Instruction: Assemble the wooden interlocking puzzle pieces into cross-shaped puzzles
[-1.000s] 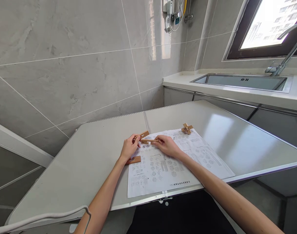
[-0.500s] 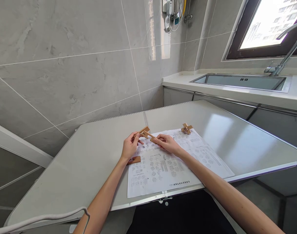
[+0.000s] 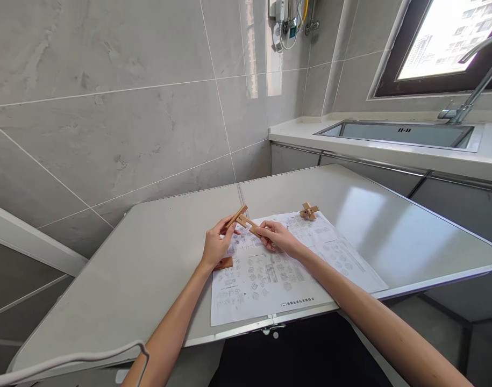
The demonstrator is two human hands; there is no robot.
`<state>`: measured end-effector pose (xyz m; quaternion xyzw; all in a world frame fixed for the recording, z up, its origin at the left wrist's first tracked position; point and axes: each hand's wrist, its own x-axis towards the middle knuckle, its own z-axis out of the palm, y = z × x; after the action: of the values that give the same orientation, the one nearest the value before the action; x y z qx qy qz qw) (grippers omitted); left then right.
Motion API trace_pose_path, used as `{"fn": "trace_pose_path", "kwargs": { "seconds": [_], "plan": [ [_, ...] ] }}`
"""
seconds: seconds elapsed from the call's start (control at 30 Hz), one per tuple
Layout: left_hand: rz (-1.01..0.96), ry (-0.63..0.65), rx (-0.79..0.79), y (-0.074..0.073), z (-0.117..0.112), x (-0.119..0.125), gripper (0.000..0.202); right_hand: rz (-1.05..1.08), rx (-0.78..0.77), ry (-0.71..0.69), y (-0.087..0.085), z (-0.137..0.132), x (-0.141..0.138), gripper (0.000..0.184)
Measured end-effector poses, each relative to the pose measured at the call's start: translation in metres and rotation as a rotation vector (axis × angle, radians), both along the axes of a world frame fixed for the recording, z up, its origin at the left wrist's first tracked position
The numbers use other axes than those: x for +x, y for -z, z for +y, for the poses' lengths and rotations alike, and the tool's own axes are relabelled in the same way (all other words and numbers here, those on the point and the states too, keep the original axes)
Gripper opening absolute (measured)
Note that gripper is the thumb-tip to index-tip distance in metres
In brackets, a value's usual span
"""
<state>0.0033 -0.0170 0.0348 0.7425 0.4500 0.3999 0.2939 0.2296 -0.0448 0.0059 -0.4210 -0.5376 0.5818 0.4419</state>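
My left hand (image 3: 217, 243) is closed on a flat wooden puzzle piece (image 3: 238, 215), held tilted above the table. My right hand (image 3: 278, 235) pinches the near end of a second wooden puzzle piece with a cut-out slot (image 3: 248, 223). The two pieces meet at an angle between my hands; whether they interlock I cannot tell. Beneath them lies a printed instruction sheet (image 3: 265, 290) with rows of small diagrams. Another wooden piece (image 3: 225, 263) rests by my left wrist, partly hidden. An assembled cross-shaped wooden puzzle (image 3: 309, 211) with a letter on it sits at the sheet's far corner.
The white folding table (image 3: 157, 252) stands against a grey tiled wall (image 3: 108, 150). To the right, a counter holds a sink (image 3: 399, 134) with a tall faucet (image 3: 467, 102). A white bent rod or cable (image 3: 80, 356) crosses the lower left.
The piece in my left hand has turned more upright, its far end rising slightly. The slotted piece's angle has shifted a little. The other wooden pieces and the sheet stay in place.
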Motion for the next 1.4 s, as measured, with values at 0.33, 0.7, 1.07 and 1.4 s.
{"fn": "trace_pose_path", "kwargs": {
  "seconds": [0.33, 0.7, 1.07, 1.4],
  "plan": [
    [0.110, -0.025, 0.075, 0.004, 0.002, -0.003, 0.044, -0.010, -0.016, 0.004, 0.002, 0.001, 0.001, 0.048],
    [0.288, -0.008, 0.181, 0.019, 0.007, -0.007, 0.045, -0.028, 0.005, 0.012, 0.001, 0.000, 0.000, 0.049],
    [0.266, 0.061, 0.184, 0.018, 0.002, -0.004, 0.047, -0.035, 0.022, -0.020, 0.002, 0.000, 0.000, 0.050],
    [0.275, 0.192, 0.198, 0.022, -0.004, 0.005, 0.041, -0.026, 0.057, -0.035, 0.001, -0.002, -0.002, 0.049]
  ]
}}
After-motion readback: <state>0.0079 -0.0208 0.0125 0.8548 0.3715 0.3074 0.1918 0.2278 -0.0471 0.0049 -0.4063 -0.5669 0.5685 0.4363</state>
